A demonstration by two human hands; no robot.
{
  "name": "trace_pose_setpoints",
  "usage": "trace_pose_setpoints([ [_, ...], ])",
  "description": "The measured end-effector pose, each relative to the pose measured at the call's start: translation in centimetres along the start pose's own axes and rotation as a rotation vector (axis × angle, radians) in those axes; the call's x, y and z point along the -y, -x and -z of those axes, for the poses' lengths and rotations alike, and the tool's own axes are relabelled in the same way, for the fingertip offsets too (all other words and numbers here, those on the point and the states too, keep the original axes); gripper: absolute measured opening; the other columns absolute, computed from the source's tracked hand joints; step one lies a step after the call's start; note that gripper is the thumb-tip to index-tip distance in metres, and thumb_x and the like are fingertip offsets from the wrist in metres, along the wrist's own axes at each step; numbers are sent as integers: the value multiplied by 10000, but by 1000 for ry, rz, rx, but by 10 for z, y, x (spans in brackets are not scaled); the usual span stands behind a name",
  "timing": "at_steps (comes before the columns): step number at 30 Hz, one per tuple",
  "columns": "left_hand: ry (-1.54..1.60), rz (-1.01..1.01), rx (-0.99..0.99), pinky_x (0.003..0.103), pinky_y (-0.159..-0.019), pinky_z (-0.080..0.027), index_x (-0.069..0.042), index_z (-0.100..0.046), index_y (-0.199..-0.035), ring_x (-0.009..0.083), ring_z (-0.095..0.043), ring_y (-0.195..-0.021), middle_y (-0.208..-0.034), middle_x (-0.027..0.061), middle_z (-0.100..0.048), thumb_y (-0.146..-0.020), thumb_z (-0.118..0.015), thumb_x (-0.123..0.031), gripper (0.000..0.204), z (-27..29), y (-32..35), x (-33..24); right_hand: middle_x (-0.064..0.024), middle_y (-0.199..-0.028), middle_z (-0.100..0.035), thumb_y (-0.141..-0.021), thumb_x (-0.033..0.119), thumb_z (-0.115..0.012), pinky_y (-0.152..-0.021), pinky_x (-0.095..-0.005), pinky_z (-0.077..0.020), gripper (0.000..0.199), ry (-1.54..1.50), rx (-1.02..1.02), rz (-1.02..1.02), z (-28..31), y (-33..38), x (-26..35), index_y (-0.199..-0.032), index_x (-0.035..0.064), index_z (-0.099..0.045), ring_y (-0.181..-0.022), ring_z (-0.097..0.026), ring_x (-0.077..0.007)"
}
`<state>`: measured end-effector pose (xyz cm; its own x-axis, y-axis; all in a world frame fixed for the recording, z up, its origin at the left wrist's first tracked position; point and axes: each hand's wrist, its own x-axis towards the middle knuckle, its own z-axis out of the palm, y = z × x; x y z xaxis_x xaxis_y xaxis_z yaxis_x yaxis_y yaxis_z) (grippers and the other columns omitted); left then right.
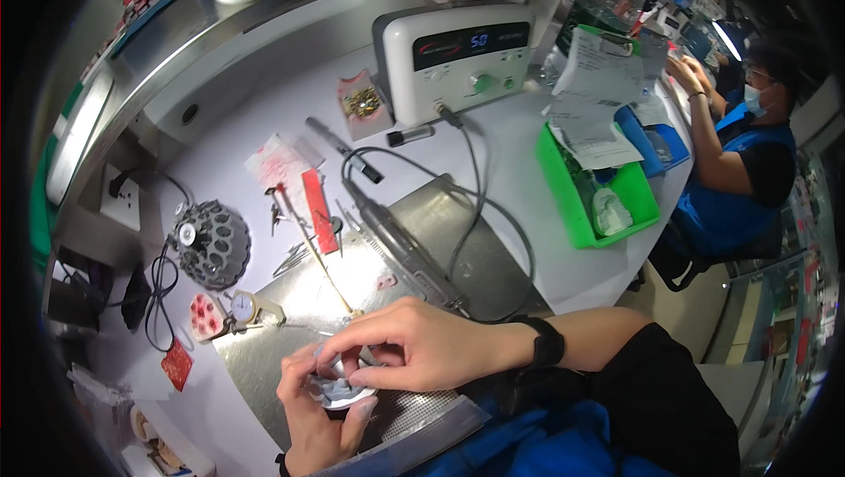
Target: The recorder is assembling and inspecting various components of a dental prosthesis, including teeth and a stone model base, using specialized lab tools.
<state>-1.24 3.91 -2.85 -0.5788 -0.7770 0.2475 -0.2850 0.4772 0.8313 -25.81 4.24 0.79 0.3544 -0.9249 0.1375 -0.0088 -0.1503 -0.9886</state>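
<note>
Grey and white, a small dental model (334,393) sits in the person's hands near the lower edge of the head view, above a metal plate (264,363). The left hand (317,415) is curled around its side, gripping it between thumb and fingers. The right hand (400,349), a black wristband (547,342) behind it, bends over the top with its fingertips at the model; whether they also pinch something small cannot be told. Just beyond lies a dark rotary handpiece (400,248), its cable running to a white control unit (458,81) with a lit display. Left of the handpiece is a flat red strip (317,213); nearer the left hand are a dial gauge (244,306) and a pink block with red marks (207,316). A round, dark grey holder (211,244) stands farther left. To the right, a green tray (556,187) holds a pale dental cast (611,213), with papers (591,129) at its far end. Beyond sits a co-worker (744,160) in blue and black.
</note>
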Motion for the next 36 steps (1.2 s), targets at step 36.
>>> trace_pose_setpoints([
  [36, 43, 2, 55, 418, -918, -479, -73, -600, -1194, 300, -541, -1037, -1090, 125, -523, -826, -886, -209, 486, 3, -18, -8, -159, -1022, -770, -880, -54, -770, -760, -292, -603, 241, 101, -143, 145, 16, -5, 8, -1120, -45, -760, -915, -751, -189],
])
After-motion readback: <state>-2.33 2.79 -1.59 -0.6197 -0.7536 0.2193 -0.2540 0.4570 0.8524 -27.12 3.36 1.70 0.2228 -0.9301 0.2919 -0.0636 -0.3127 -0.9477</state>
